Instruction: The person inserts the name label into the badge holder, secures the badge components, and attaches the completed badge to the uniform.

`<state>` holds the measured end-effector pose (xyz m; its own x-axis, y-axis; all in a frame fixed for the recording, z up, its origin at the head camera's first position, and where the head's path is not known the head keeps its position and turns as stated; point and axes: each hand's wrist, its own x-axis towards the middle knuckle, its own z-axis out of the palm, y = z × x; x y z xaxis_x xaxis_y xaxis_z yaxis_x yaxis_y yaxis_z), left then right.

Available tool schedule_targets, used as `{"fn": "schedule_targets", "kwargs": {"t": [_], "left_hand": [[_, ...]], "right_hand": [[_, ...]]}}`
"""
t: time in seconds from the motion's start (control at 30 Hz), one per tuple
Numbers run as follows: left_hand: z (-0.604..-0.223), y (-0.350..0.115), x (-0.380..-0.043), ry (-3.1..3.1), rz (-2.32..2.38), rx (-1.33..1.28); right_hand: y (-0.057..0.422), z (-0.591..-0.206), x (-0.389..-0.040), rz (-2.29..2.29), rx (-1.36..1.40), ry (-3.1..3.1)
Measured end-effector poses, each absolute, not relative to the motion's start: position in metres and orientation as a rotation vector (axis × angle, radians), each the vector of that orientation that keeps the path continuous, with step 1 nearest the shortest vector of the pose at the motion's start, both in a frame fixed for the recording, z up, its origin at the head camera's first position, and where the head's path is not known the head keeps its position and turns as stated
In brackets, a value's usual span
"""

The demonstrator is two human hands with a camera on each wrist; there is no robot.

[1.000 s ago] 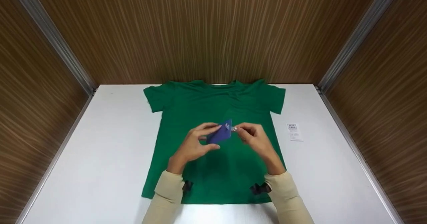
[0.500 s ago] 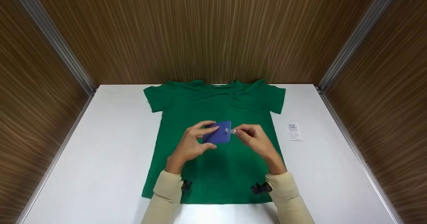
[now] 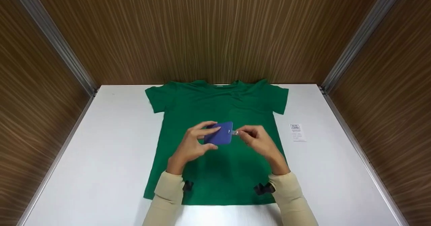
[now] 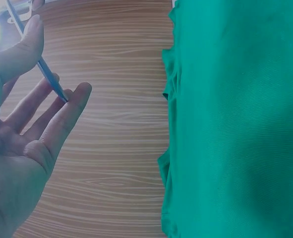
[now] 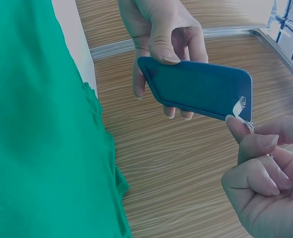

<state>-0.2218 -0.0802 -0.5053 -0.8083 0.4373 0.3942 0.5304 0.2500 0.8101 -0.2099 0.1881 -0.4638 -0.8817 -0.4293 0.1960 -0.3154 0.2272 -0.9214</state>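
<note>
Held above a green T-shirt (image 3: pixel 215 168) is a blue-purple badge holder (image 3: pixel 219 135). My left hand (image 3: pixel 193 143) grips it by its left side, the thumb on one face or edge and the fingers on the other. A short clear strap (image 5: pixel 239 106) passes through the slot at the holder's end. My right hand (image 3: pixel 257 140) pinches the free end of that strap with its small metal fastener (image 3: pixel 236 132) between thumb and forefinger. In the right wrist view, the holder's framed face shows, and the other fingers of the right hand (image 5: pixel 265 173) are curled in.
The T-shirt lies spread flat on a white table (image 3: pixel 111 145), collar at the far edge. A small white printed card (image 3: pixel 297 132) lies to the right of the shirt. Wood-grain panels (image 3: pixel 208 34) stand at the back and both sides.
The badge holder has turned so its broad face shows more to the head view, and the left hand has shifted slightly left with it. The right hand keeps its pinch.
</note>
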Motion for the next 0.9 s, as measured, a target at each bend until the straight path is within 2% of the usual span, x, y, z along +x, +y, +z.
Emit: {"fn": "schedule_targets", "kwargs": {"t": [0.9], "left_hand": [[-0.5033,-0.0824,-0.2211,-2.410,-1.620,-0.906]], "right_hand": [[0.1932,-0.4685,-0.2159,-1.768,-0.726,2.356]]}}
